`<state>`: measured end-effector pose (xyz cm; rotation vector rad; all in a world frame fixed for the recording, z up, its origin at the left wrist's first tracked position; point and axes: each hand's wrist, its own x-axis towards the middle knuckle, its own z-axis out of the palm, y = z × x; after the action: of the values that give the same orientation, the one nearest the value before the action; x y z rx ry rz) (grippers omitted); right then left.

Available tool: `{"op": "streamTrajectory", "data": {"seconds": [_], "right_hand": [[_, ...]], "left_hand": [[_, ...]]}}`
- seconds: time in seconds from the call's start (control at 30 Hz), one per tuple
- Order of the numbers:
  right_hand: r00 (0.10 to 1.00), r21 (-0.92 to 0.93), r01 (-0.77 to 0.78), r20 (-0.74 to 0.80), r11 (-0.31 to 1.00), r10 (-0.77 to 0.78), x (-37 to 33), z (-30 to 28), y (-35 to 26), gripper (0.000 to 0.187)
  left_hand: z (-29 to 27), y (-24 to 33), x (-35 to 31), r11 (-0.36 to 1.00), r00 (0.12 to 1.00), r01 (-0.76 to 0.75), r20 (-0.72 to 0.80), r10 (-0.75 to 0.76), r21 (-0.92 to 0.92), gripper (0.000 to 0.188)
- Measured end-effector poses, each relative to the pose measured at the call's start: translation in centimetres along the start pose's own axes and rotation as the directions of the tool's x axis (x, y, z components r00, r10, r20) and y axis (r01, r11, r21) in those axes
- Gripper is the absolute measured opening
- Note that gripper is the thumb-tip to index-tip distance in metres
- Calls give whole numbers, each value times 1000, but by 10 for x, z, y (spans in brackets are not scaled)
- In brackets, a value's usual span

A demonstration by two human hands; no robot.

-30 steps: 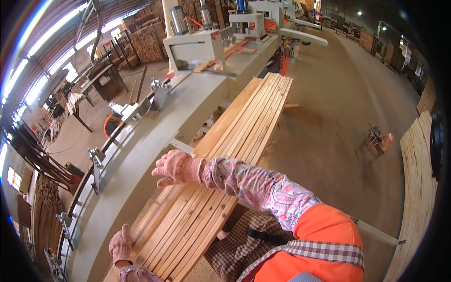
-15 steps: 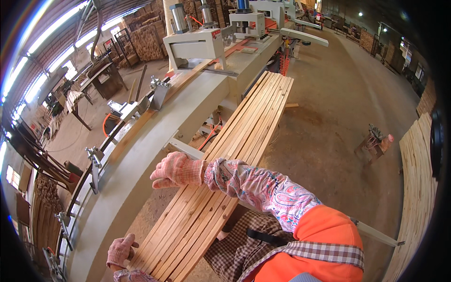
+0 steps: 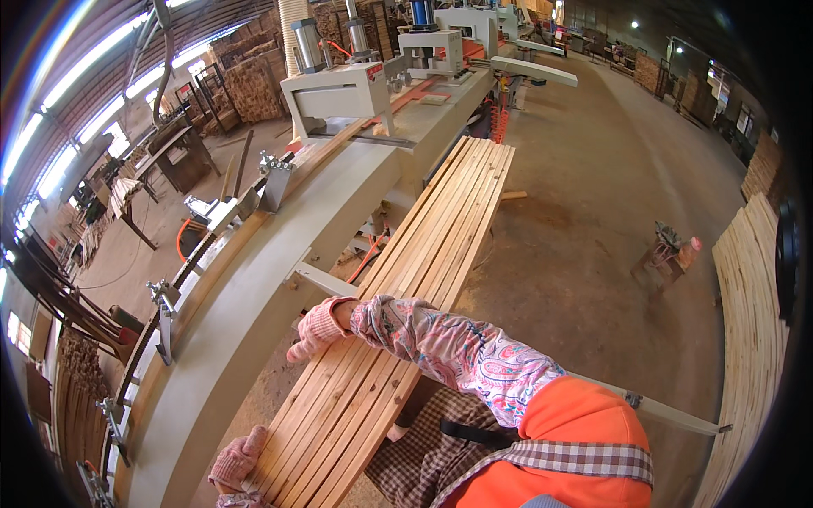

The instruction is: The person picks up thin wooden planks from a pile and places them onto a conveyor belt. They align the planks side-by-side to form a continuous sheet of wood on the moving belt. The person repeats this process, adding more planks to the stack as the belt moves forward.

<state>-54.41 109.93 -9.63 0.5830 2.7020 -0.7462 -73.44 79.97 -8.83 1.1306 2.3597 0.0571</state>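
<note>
Long pale wooden strips (image 3: pixel 373 364) lie side by side in front of me, running from the lower edge away toward the machine. My right hand (image 3: pixel 320 330), in a pink knit glove, reaches across them and closes over their left edge; its fingertips point down and are partly hidden. Nearer to me, my left hand (image 3: pixel 240 459), gloved alike, grips the same edge with its thumb by the top face. The undersides of the strips and what the fingers touch there are hidden.
Along the left runs a long grey machine bed (image 3: pixel 246 296) with metal clamps (image 3: pixel 163 317) and a wooden strip on it. A white press housing (image 3: pixel 339 93) stands on its far part. At right are stacked boards (image 3: pixel 749 313) and a small stand (image 3: pixel 669 254) on the floor.
My right hand has turned down over the strips' left edge from its flatter, outstretched pose. My left hand has shifted slightly right and closed at the edge. The view has shifted a little.
</note>
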Motion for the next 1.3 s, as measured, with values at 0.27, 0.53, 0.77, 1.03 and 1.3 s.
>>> {"op": "streamTrajectory", "data": {"seconds": [0.27, 0.53, 0.77, 1.03, 1.3], "right_hand": [[1000, 14, -11, 4, 1000, 10, -1, 0, 17, 82], [453, -488, 740, -147, 463, -879, 32, 18, 53, 42], [966, 57, 243, -100, 968, -237, -15, -10, -3, 28], [985, 96, 137, -121, 986, -125, 8, 3, 6, 43], [952, 486, 189, -303, 853, -38, 51, 6, 52, 61]], "left_hand": [[5, 16, 4, 999, 998, -54, -19, 54, 4, 58], [11, -7, 7, 666, 702, -555, -148, 696, 499, 20], [-10, 25, -14, 972, 986, 143, -110, -124, 187, 78], [-7, -8, -24, 975, 972, 217, -79, -220, -46, 80], [12, -25, -30, 962, 957, 162, -201, -207, -220, 53]]}}
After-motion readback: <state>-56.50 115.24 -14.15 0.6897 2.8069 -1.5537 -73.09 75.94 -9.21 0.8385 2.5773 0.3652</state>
